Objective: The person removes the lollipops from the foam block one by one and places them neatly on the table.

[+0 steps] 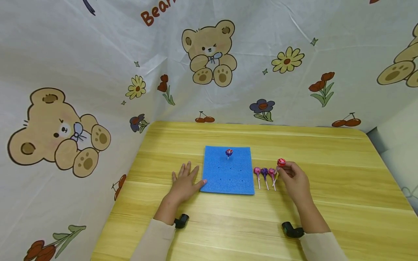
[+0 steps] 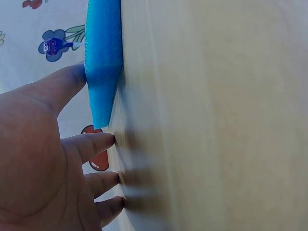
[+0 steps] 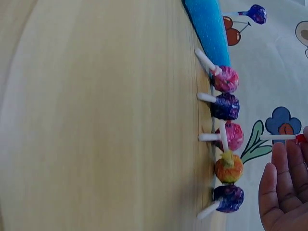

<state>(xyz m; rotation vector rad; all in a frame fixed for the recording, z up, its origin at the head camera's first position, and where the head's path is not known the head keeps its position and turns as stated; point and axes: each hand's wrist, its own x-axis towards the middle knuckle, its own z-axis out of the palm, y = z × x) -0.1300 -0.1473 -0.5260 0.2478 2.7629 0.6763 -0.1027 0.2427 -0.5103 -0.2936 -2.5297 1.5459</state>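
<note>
Red-wrapped lollipop on a white stick (image 1: 281, 162): pinched upright in the right hand (image 1: 295, 181), just right of the row.
Left hand (image 1: 184, 183): flat on the table, fingers spread, thumb touching the blue square foam pad (image 1: 228, 172).
Count: five lollipops lying in a row (image 3: 226, 139); one purple lollipop (image 1: 229, 152) standing in the foam.
Surface: yellow wooden table (image 1: 343, 174).
Room: white bear-and-flower printed cloth (image 1: 98, 54) behind.

Tabletop booth, bear-print backdrop (image 1: 209, 54)

A light wooden table (image 1: 326, 152) with rounded corners stands against a white cloth backdrop (image 1: 98, 54). The backdrop is printed with teddy bears, flowers and cherries. The light is soft and even.
</note>
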